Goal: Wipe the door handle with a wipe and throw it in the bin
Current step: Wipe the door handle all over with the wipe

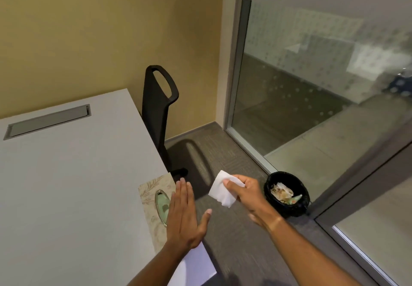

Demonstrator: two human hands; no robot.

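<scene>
Right hand (244, 193) has the wipe (223, 188) pinched between thumb and fingers, grip clenched on one edge, the rest of the white sheet hanging loose in mid-air. It sits just left of the bin (287, 193), above the carpet, not over the bin's mouth. The left hand (182, 214) is flat and released, fingers straight, holding nothing, hovering over the patterned wipe pack (153, 198) that lies at the counter's (78, 185) near corner, well left of the bin.

The bin is a small black one on the floor, up against the glass partition (312, 85), already carrying some crumpled scraps. No door handle shows anywhere here, so whether the wiping is done I can't say from this view.

Now the risks. That bin mouth is narrow and the wipe is light and floppy: let go from this spot and it likely flutters down short, onto the carpet left of the bin. The pinch is only on an edge, so a quick swing could let the sheet slip free early. A black chair (159, 107) stands behind the bin, clear of the path.
</scene>
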